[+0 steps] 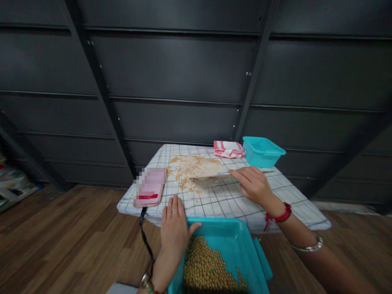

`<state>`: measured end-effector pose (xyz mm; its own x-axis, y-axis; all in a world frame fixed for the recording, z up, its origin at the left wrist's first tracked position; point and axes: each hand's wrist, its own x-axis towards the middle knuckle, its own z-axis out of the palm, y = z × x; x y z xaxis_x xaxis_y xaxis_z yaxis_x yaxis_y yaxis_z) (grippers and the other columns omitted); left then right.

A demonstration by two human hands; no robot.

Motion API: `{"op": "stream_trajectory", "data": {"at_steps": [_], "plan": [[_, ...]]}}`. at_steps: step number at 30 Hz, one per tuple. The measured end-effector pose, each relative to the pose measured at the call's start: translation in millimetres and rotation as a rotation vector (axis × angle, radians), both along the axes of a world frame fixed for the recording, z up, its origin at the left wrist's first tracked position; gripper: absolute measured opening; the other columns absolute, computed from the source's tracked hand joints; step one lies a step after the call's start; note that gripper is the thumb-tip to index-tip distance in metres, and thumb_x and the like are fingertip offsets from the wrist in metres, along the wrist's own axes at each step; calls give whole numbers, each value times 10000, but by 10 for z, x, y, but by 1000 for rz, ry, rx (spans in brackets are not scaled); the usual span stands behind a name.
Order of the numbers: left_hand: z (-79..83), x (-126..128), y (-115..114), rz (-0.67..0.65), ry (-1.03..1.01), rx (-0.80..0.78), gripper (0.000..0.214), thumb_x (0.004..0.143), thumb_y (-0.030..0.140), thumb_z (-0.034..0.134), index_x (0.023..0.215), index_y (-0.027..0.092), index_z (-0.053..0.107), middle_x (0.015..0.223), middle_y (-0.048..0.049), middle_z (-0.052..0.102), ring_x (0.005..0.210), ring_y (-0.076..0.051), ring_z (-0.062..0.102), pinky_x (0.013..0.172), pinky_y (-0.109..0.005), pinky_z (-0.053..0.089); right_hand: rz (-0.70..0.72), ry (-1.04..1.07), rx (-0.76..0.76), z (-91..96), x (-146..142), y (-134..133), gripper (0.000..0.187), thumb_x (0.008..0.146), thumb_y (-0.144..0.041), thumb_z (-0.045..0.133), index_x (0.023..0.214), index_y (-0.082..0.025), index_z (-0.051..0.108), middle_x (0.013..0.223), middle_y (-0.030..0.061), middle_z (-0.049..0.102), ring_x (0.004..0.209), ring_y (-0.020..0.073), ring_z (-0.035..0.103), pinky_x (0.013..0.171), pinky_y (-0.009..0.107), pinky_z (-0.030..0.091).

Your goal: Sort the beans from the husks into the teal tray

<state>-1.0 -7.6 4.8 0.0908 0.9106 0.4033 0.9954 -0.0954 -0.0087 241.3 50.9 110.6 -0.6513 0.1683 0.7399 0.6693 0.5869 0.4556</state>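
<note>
My right hand (252, 184) is closed around a thin, flat, light-brown strip (211, 177), perhaps wood or card, seen nearly edge-on. Its far end reaches the near side of a spread-out pile of pale grains or powder (205, 167) mixed with yellow beans (185, 181) on the checked tablecloth (220, 206). My left hand (176, 224) lies flat with straight fingers at the table's front edge, its thumb over the rim of a turquoise tub (235, 232). Round yellow-brown beans (205, 265) heap up in the tub's left and near parts.
A pink phone-like object (154, 192), partly blurred out, lies at the table's left with a black strap (143, 232) hanging down. At the back right are a folded red-and-white cloth (229, 149) and a smaller turquoise basket (262, 153). A dark panelled wall (183, 69) stands behind.
</note>
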Motion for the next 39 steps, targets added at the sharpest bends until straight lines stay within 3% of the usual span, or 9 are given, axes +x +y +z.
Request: {"op": "stream_trajectory", "data": {"at_steps": [5, 9, 18, 25, 33, 39], "plan": [[83, -20, 7, 6, 12, -16, 876, 685, 652, 464, 1250, -15, 407, 1318, -253, 425, 1232, -348, 376, 977, -467, 368, 54, -10, -21, -12, -208, 265, 442, 685, 28, 342, 1047, -139, 534, 747, 55, 596, 705, 175, 501, 607, 316, 373], [98, -57, 24, -10, 6, 14, 856, 691, 650, 455, 1252, 5, 414, 1317, -253, 427, 1230, -346, 380, 973, -488, 368, 73, -25, -43, -13, -296, 329, 464, 679, 29, 344, 1061, -157, 532, 763, 48, 599, 716, 173, 504, 615, 318, 375], [-27, -96, 41, -17, 10, 30, 843, 703, 666, 416, 1276, 47, 397, 1337, -243, 407, 1240, -345, 368, 983, -500, 345, 119, -49, -138, -33, -182, 122, 508, 713, 14, 353, 1147, -206, 495, 775, 29, 617, 735, 170, 527, 644, 330, 401], [19, -35, 10, -10, 18, 11, 858, 697, 667, 425, 1263, 24, 407, 1328, -248, 415, 1235, -344, 375, 976, -482, 363, 123, -53, -98, 34, -79, 5, 485, 722, 10, 356, 1154, -182, 464, 780, 42, 616, 726, 172, 529, 622, 321, 410], [13, 7, 7, -18, -4, 29, 823, 722, 644, 403, 1271, 31, 398, 1317, -251, 430, 1234, -343, 376, 975, -496, 356, 143, -47, -156, -26, -58, -25, 513, 722, 9, 349, 1179, -195, 460, 810, 37, 629, 757, 170, 544, 636, 320, 416], [-19, 24, 38, -16, 26, 27, 852, 699, 677, 403, 1265, 39, 413, 1316, -245, 433, 1227, -346, 386, 969, -489, 364, 154, -72, -114, -25, 60, -139, 456, 748, -3, 350, 1152, -171, 478, 810, 47, 631, 746, 164, 537, 631, 310, 430]]}}
